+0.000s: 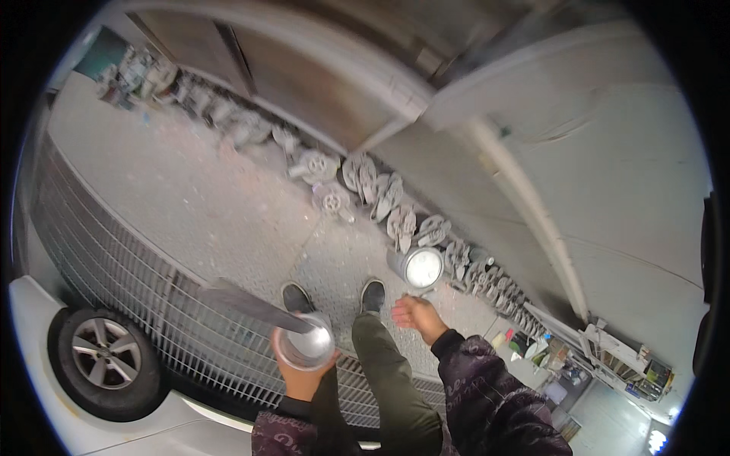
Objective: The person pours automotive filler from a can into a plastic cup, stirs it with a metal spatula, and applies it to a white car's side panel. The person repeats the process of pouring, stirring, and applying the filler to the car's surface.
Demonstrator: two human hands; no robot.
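Note:
A clear cup [308, 345] with light grey contents is held in my left hand [305, 373] at the lower middle. A flat, dark stirring stick or spatula [251, 305] stands in this cup, leaning out towards the left; its far end is blurred. My right hand [419, 317] hangs to the right of the cup, palm partly turned up, with nothing seen in it. Just beyond that hand, an open can [423, 267] with whitish contents stands on the floor.
Dusty, disc-shaped tools [359, 174], perhaps sanders, line the wall base. A metal floor grating [171, 319] runs on the left, beside a white car's wheel [105, 353]. My shoes [372, 295] stand on the tread-plate floor. Assorted items [533, 349] lie at the right.

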